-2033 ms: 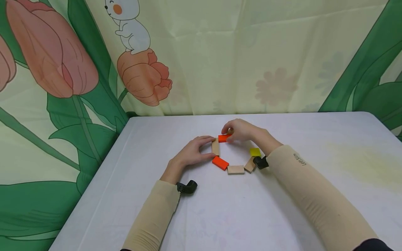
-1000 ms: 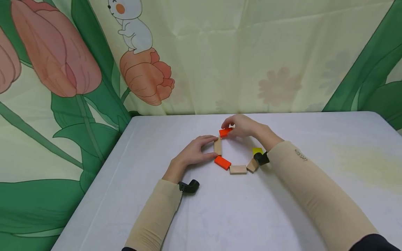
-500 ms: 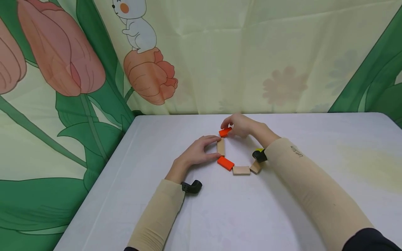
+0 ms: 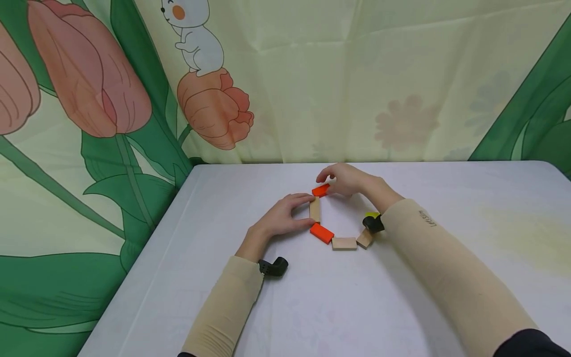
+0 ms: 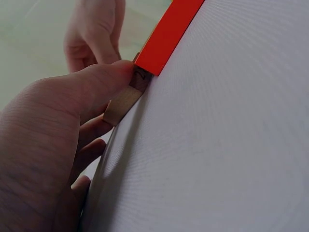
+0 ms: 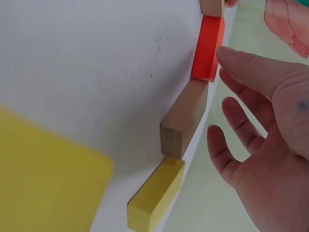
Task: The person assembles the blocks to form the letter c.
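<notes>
On the table, toy blocks form a rough ring. My left hand [image 4: 283, 215] holds a plain wooden block [image 4: 314, 210] on the ring's left side, thumb at its near end and a fingertip at its far end. My right hand [image 4: 347, 179] pinches a red block [image 4: 319, 191] slantwise at the far end of that wooden block. In the right wrist view, the thumb lies on this red block [image 6: 207, 48], while the other fingers are spread loosely. Beside it are another wooden block [image 6: 186, 116] and a yellow block [image 6: 157, 193], which my right hand hides in the head view.
A second red block [image 4: 322, 232], a wooden block [image 4: 344, 244] and a slanted wooden block [image 4: 365, 239] make up the near side. Another yellow block [image 4: 372, 214] is partly covered by the right wrist camera [image 4: 373, 224]. A printed curtain [image 4: 312, 99] hangs behind the white table [image 4: 290, 307].
The far red block has shifted back and turned from straight to slanted, with my right hand on it. My left hand stays at its wooden block; the head view has swung slightly left.
</notes>
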Demonstrator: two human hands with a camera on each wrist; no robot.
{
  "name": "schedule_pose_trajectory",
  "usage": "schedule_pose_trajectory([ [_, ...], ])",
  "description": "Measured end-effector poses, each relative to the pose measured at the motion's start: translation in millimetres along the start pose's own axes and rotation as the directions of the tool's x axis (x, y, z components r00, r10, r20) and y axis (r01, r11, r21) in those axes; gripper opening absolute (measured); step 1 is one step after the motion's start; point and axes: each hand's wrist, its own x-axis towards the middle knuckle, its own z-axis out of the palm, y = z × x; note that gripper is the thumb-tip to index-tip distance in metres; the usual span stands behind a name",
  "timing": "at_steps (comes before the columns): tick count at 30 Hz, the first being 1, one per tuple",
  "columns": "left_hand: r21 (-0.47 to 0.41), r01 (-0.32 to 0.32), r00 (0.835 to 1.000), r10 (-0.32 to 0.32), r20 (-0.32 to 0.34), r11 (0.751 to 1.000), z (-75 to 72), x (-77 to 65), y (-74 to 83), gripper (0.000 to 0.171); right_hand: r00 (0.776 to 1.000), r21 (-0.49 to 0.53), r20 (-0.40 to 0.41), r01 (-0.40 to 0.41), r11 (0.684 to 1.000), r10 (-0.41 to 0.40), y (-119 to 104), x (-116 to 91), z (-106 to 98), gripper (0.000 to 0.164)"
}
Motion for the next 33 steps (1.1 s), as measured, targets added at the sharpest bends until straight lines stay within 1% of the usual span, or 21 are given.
schedule_pose_trajectory([
  [4,-0.001,0.001,1.000,-0.001,0.003,1.000,-0.3,-0.3,0.8,0.063,1.000,0.042,-0.018,-0.018,0.999,0.019,7,-5,-1,0.031],
  [12,0.001,0.002,1.000,-0.002,0.002,1.000,0.5,-0.4,0.2,0.063,0.999,0.023,-0.042,-0.004,1.000,0.004,19,-7,0,0.021],
  [24,-0.025,-0.012,1.000,0.012,0.000,1.000,-2.0,-0.4,1.4,0.061,0.997,0.018,-0.074,0.002,1.000,0.000,15,-1,1,0.019],
  [33,-0.023,-0.008,1.000,0.008,-0.005,1.000,-0.3,0.0,0.3,0.063,0.996,-0.013,-0.085,0.034,0.999,-0.035,13,2,3,0.019],
])
